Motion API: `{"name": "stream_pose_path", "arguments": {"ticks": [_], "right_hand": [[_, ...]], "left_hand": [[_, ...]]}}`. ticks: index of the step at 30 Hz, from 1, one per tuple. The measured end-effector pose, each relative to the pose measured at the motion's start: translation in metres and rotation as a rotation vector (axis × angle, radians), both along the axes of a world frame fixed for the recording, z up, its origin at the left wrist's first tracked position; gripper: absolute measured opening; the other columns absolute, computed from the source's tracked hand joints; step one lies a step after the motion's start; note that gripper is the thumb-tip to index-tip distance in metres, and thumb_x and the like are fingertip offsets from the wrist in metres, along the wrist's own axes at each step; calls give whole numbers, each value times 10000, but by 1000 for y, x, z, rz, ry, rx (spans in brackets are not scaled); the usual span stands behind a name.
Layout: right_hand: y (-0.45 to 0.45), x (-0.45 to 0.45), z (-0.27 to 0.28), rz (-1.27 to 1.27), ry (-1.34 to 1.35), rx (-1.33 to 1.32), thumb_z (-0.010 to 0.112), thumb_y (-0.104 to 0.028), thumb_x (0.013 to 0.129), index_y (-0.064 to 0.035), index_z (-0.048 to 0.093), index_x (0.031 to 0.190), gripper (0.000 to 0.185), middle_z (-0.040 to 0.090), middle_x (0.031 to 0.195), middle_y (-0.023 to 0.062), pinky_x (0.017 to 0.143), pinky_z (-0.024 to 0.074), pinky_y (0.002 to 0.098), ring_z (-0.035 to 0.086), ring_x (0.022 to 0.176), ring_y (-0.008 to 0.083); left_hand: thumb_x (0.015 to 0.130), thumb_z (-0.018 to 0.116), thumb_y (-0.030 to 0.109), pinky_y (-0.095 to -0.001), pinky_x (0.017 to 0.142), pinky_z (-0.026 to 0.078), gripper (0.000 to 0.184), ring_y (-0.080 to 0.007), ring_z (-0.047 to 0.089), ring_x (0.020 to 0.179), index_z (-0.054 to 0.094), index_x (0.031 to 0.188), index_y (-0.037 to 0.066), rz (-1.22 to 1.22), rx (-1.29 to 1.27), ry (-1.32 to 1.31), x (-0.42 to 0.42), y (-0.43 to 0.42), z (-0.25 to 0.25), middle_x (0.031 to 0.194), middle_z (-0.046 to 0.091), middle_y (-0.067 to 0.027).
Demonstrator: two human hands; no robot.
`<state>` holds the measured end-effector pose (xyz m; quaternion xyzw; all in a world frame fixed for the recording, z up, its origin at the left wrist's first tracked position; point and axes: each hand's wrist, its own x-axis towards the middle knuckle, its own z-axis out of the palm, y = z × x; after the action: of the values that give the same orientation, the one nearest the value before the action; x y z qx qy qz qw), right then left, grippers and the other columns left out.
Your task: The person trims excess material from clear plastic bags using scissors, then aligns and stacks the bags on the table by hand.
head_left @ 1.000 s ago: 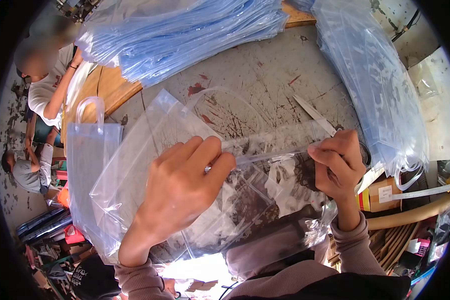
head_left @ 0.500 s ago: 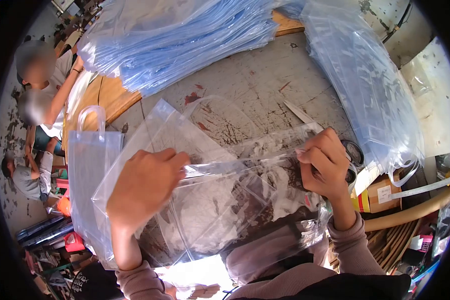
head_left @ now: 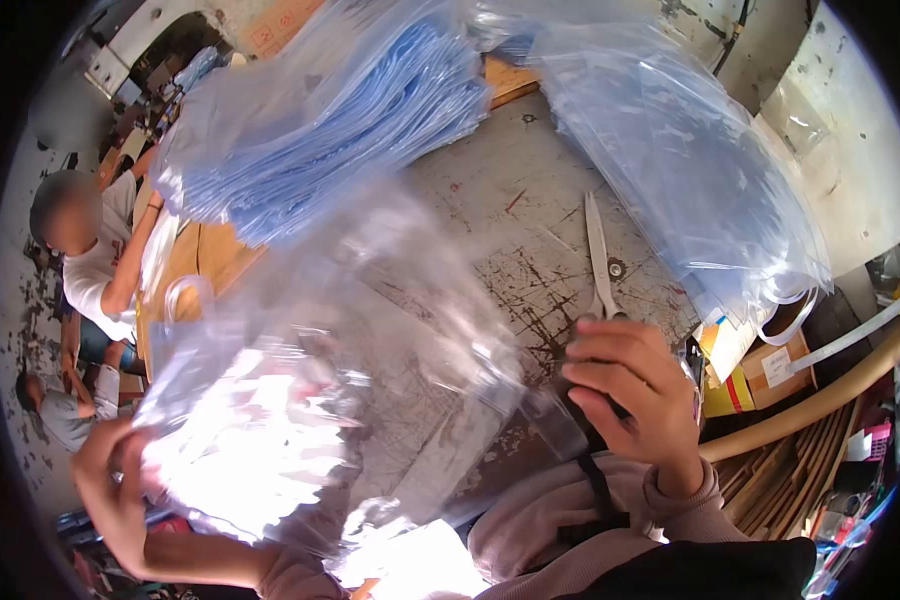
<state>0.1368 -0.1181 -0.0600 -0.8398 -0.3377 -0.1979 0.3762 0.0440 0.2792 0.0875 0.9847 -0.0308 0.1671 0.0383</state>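
A clear plastic bag (head_left: 410, 330), blurred by motion and full of glare, spreads over the front and left of the table. My left hand (head_left: 120, 475) is at the far left with fingers curled against the bag's left edge. On the right, my right hand (head_left: 635, 395) is over the scissors' handles, its fingers bent; the handles are partly hidden under it. The scissors' blades (head_left: 597, 245) point away from me on the worn grey tabletop (head_left: 525, 190). Behind the bag at the left, a bag with a looped handle (head_left: 188, 300) shows in part.
A thick pile of bluish plastic sheets (head_left: 340, 120) lies at the back left. Clear bags with handles (head_left: 690, 160) are stacked at the right. Cardboard boxes (head_left: 770, 378) and a tan tube (head_left: 810, 400) are beyond the right edge. People (head_left: 100, 250) sit at the left.
My left hand has swung far left, and the bag has moved with it. My right hand has left the plastic and is now over the scissors. The view has shifted.
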Motion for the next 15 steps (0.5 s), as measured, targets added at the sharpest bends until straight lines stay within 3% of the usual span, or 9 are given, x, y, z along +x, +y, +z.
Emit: {"name": "stream_pose_path", "arguments": {"ticks": [2, 5, 7, 8, 12, 13, 14, 15], "right_hand": [[-6, -6, -13, 23, 69, 20, 713, -65, 708, -41, 632, 904, 213, 604, 955, 82, 778, 476, 367, 594, 965, 291], [-13, -9, -33, 63, 119, 20, 713, -87, 736, -32, 626, 916, 208, 585, 1017, 115, 767, 491, 362, 588, 961, 300], [-12, -12, -37, -14, 116, 8, 720, -108, 737, -42, 623, 971, 262, 548, 1093, 139, 770, 493, 364, 572, 999, 305], [-9, -13, -37, -11, 121, 17, 720, -108, 737, -42, 623, 971, 262, 548, 1093, 139, 770, 493, 364, 572, 999, 305], [6, -12, -31, -244, 225, -17, 707, -160, 764, -63, 610, 1054, 321, 502, 1113, 129, 726, 492, 354, 557, 897, 276], [9, -11, -29, -326, 249, -61, 697, -177, 778, -72, 604, 1080, 333, 497, 1090, 116, 706, 490, 352, 550, 849, 260], [11, -9, -31, -316, 250, -62, 697, -177, 778, -72, 604, 1080, 333, 497, 1090, 116, 706, 490, 352, 550, 849, 260], [13, -8, -36, -375, 231, -85, 681, -178, 793, -75, 603, 1069, 305, 486, 1045, 103, 680, 485, 353, 535, 816, 246]], "left_hand": [[816, 591, -30, -301, 508, 466, 104, -215, 647, 588, 603, 919, -48, 5, 19, -113, -37, 8, 12, 681, 634, -130], [883, 624, 236, -297, 522, 514, 261, -227, 627, 607, 689, 865, -17, 429, 48, -493, -80, -14, 27, 788, 659, -142], [875, 644, 246, -329, 593, 547, 255, -254, 672, 716, 703, 944, 8, 680, 383, -543, -96, -41, 42, 891, 685, -136], [876, 646, 227, -314, 572, 538, 215, -207, 679, 721, 707, 930, 28, 766, 625, -553, -96, -59, 49, 892, 699, -94], [863, 662, 190, -296, 561, 532, 161, -157, 672, 674, 711, 906, 44, 801, 882, -656, -96, -108, 33, 851, 707, -59], [842, 686, 178, -279, 548, 521, 132, -135, 664, 623, 715, 873, 53, 662, 915, -525, -93, -120, 23, 815, 710, -33], [856, 657, 157, -284, 546, 520, 115, -178, 655, 578, 692, 881, 50, 476, 721, -285, -90, -126, 14, 761, 697, -56], [856, 657, 157, -284, 546, 520, 115, -178, 655, 578, 692, 881, 50, 482, 722, -274, -84, -131, 5, 761, 697, -56]]}}
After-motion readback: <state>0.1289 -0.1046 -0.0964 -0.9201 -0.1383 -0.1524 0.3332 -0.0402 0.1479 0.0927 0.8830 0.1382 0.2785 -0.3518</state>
